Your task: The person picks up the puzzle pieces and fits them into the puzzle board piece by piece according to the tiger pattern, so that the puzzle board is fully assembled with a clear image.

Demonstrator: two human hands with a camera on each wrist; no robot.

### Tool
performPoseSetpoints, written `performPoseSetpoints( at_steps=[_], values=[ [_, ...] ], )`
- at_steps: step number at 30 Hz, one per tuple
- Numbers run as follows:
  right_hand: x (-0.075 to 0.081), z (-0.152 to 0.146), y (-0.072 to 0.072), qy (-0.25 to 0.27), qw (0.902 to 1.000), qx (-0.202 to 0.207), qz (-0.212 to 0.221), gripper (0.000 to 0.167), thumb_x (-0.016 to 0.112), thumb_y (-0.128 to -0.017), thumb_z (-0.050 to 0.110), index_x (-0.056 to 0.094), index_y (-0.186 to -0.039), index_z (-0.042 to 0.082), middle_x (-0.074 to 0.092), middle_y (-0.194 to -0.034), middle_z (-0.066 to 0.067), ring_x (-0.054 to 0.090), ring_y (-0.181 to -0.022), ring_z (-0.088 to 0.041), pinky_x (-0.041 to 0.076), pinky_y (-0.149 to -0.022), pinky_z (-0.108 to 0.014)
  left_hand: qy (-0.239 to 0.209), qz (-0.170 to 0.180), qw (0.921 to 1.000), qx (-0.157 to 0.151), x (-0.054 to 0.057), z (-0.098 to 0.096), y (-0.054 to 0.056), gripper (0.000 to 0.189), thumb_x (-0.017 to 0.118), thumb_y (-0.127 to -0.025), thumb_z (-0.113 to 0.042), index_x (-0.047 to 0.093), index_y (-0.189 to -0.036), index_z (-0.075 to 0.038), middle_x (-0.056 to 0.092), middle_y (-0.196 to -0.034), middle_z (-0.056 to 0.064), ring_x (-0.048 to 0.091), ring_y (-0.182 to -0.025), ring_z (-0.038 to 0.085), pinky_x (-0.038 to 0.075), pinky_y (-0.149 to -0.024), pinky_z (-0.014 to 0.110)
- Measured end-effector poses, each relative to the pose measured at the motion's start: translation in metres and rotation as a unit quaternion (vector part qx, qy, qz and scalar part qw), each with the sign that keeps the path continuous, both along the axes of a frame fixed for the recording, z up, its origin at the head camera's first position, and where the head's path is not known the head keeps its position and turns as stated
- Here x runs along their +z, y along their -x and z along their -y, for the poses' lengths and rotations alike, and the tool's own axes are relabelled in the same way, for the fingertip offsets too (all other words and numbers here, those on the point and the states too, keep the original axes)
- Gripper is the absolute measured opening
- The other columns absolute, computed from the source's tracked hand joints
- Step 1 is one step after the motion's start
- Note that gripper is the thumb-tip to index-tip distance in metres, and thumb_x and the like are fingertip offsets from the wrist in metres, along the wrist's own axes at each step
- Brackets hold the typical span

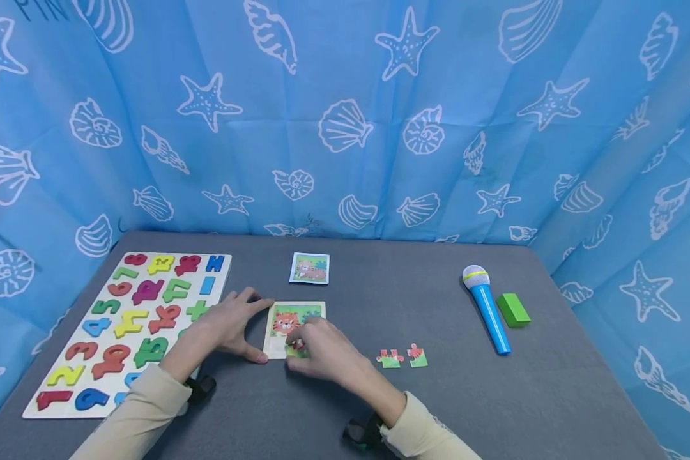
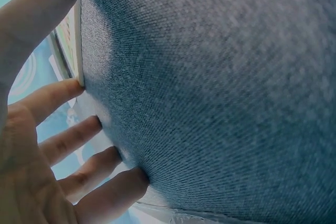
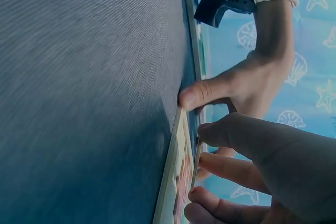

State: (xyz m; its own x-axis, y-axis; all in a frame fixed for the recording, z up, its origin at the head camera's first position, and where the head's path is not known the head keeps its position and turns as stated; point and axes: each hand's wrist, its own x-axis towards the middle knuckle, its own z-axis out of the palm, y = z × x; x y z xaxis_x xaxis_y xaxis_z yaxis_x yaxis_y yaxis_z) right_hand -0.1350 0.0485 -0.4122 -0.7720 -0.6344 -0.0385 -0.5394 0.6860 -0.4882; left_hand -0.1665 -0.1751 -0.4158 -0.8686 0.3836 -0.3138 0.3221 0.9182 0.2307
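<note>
A small square jigsaw tray (image 1: 274, 346) with a tiger picture lies on the table in front of me. My left hand (image 1: 230, 324) is spread along its left side, thumb at the near corner and index fingertip at the far one; the other fingertips rest on the cloth in the left wrist view. My right hand (image 1: 326, 350) is over the tray's near right part and pinches a thin puzzle piece (image 3: 197, 158) between thumb and fingers. That piece is mostly hidden by the hand in the head view. Two loose puzzle pieces (image 1: 389, 360) lie right of the hand.
A white number board (image 1: 34, 412) with colourful numerals lies at the left, partly under the left forearm. Behind the tray is a small picture card (image 1: 309, 269). A blue toy microphone (image 1: 489, 316) and a green block (image 1: 513, 310) lie at the right. A blue curtain (image 1: 345, 166) surrounds the table.
</note>
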Motion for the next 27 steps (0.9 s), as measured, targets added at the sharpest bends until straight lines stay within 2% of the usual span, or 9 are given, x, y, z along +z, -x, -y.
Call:
performPoseSetpoints(
  at_steps=[9,18,22,27],
  values=[
    [-0.003,0.023,0.004,-0.003,0.9999,-0.003,0.011,0.024,0.078,-0.090,0.023,0.079,-0.111,0.013,0.069,-0.088,0.004,0.046,-0.071,-0.003,0.035,-0.056,-0.017,-0.007,0.001,1.0000,-0.002,0.000,0.001,-0.001,0.110,0.088,-0.064,-0.067,0.047,-0.153,-0.018,0.047,-0.148,0.017,0.051,-0.124,0.038,0.051,-0.096,0.062],
    [-0.010,0.033,0.006,-0.022,0.9989,-0.009,-0.040,0.023,0.077,-0.089,0.029,0.080,-0.108,0.017,0.074,-0.101,0.000,0.058,-0.085,-0.006,0.046,-0.068,-0.020,-0.005,0.004,1.0000,-0.002,-0.002,0.003,0.000,0.110,0.088,-0.064,-0.067,0.046,-0.154,-0.019,0.046,-0.149,0.017,0.050,-0.124,0.039,0.051,-0.096,0.063],
    [-0.013,0.034,0.008,-0.029,0.9980,-0.010,-0.055,0.023,0.078,-0.089,0.028,0.080,-0.109,0.018,0.073,-0.101,0.000,0.061,-0.086,-0.009,0.047,-0.068,-0.020,-0.005,0.004,1.0000,-0.002,-0.003,0.003,0.001,0.111,0.087,-0.064,-0.069,0.046,-0.154,-0.019,0.046,-0.149,0.017,0.050,-0.124,0.039,0.051,-0.096,0.063],
    [-0.012,0.032,0.009,-0.042,0.9975,-0.024,-0.051,0.028,0.080,-0.088,0.032,0.078,-0.114,0.021,0.070,-0.104,0.000,0.060,-0.087,-0.011,0.047,-0.066,-0.023,-0.003,0.001,1.0000,-0.002,-0.004,0.003,0.001,0.112,0.086,-0.063,-0.071,0.046,-0.154,-0.019,0.046,-0.149,0.017,0.050,-0.123,0.038,0.051,-0.095,0.062]
  ],
)
